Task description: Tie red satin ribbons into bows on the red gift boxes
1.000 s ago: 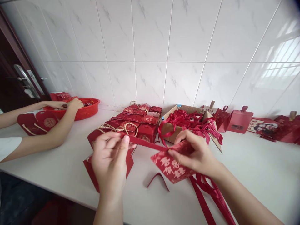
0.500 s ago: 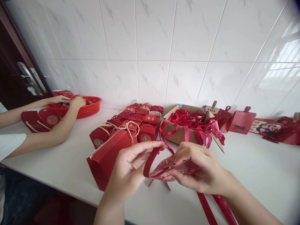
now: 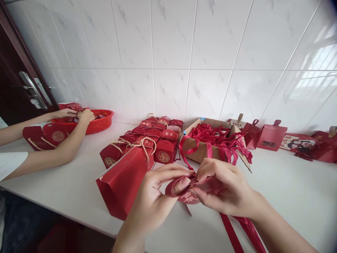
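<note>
Between my hands is a small red gift box (image 3: 189, 199) with pale lettering and gold eyelets at its top edge. My right hand (image 3: 229, 189) pinches that top edge between thumb and fingers. Closed on the box's red strap (image 3: 170, 189), my left hand (image 3: 158, 198) has its thumb inside the loop and its fingertips close to the right hand's. The fingers cover part of the eyelets and the strap's end. Red ribbons (image 3: 229, 232) trail over the table below my right hand.
A larger red box (image 3: 125, 182) stands left of my hands, before several tied red boxes (image 3: 166, 146). Behind are a carton (image 3: 217, 151) of red ribbons and small gift bags (image 3: 272, 137) along the wall. At left, a co-worker's hands (image 3: 85, 115) reach into a red basin (image 3: 101, 124).
My left hand has moved right and bent the strap down into a tighter loop, its thumb now through it. My right hand keeps its pinch nearly in place.
</note>
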A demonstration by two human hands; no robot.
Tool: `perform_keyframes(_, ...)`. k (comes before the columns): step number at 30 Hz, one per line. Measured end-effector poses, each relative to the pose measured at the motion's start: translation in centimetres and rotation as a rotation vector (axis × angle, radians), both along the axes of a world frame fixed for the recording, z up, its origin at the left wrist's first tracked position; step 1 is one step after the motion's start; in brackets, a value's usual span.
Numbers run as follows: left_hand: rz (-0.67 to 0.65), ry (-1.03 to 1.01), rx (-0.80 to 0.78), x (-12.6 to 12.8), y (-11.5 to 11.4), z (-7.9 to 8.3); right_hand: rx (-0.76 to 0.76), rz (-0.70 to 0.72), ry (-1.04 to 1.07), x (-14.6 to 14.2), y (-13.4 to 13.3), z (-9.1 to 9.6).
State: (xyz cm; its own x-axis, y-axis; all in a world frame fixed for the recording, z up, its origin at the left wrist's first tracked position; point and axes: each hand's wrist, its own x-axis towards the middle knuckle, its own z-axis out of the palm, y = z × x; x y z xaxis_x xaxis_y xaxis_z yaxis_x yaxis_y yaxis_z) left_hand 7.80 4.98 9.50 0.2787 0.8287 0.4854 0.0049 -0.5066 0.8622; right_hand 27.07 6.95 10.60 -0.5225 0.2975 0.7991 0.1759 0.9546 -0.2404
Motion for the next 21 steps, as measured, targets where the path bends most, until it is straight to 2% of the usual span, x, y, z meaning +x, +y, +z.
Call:
perform_keyframes(8, -0.042, 0.017, 0.037, -0.16, -0.22, 0.15, -0.006, -0.021, 0.001, 0.24, 0.02, 0.09)
perform_keyframes(12, -0.041, 0.018, 0.048, -0.29, -0.45, 0.08, 0.043, -0.021, 0.048, 0.34, -0.02, 0.12)
perform_keyframes(16, -0.085, -0.011, 0.149, 0.05, -0.06, -0.40, 0.068, -0.028, 0.097, 0.34, -0.27, 0.12)
perform_keyframes(21, -0.020, -0.030, 0.327, 0.25, -0.14, -0.67, 0.201, -0.018, 0.105, 0.14, -0.95, 0.75)
